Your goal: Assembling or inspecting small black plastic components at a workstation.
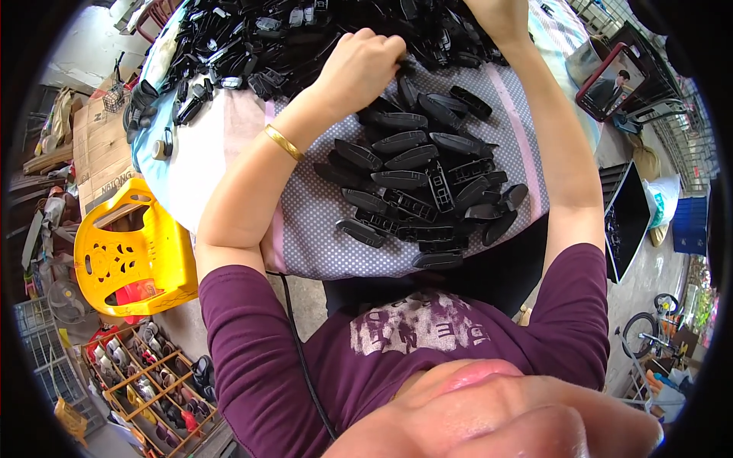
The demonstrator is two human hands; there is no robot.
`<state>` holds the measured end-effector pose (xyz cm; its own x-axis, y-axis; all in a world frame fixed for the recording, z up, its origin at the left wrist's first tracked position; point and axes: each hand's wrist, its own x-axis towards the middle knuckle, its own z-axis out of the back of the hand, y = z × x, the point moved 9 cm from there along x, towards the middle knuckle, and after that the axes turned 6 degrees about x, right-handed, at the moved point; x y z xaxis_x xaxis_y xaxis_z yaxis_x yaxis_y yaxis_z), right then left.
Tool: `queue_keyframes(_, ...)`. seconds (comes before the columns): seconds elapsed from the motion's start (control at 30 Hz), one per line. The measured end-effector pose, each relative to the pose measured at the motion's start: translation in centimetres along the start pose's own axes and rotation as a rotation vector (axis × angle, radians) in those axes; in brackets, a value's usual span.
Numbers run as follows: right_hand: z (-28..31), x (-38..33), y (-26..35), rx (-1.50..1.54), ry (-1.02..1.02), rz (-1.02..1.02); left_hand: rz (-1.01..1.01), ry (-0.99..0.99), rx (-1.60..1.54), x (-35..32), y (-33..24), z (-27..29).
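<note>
Head view: elongated black plastic pieces point(401, 180) lie set apart, a denser black plastic heap point(263, 47) seemingly left; whether my left grip point(362, 67) or right grip point(501, 18) is clamped, I can't tell.

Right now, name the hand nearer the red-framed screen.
Right. The right hand is left of the red-framed screen, at the picture's top edge; the left hand is farther left, by the black parts.

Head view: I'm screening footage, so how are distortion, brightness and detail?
Head view: fisheye image ringed in black; head view: pale cloth at left nearly washed out; head view: upper black pile loses many outlines in darkness; head view: left hand looks fairly sharp.
</note>
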<state>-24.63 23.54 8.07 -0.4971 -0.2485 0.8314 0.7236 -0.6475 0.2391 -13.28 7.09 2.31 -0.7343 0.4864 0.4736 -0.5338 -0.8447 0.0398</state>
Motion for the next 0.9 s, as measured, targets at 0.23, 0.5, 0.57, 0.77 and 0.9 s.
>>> queue_keyframes(0.23, 0.8, -2.1, 11.7, 0.767, 0.284, 0.154, 0.749, 0.032, -1.317, -2.7, 11.4, -4.8)
queue_keyframes(0.5, -3.4, -4.6, 9.5, 1.071, 0.271, -0.137, 0.493, -0.019, -2.139, -0.5, 5.3, -1.8)
queue_keyframes(0.57, -4.2, -4.8, 7.9, 1.132, 0.256, -0.271, 0.441, -0.009, -2.185, 0.1, 4.4, -1.0)
queue_keyframes(0.77, -4.3, -4.4, 8.1, 1.382, 0.273, -0.216, 0.519, -0.063, -1.751, 0.0, 4.9, -0.9)
queue_keyframes(0.9, -4.1, -4.8, 8.2, 1.161, 0.276, -0.324, 0.526, -0.002, -1.56, -0.3, 5.3, -0.7)
